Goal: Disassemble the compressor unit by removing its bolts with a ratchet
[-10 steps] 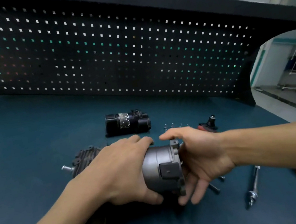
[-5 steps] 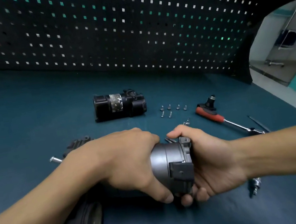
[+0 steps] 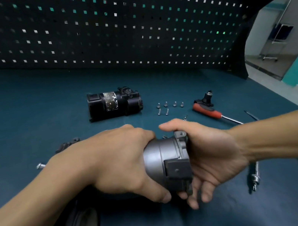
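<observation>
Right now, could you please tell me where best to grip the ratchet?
Take the ratchet by its red grip, from above: it lies flat on the mat, its socket end sticks up, and the bare shaft is thin.

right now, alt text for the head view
The left hand wraps a compressor housing while the right hand cups its flanged end, over a teal bench. Behind lie loose bolts, a red-handled ratchet and a black motor.
</observation>
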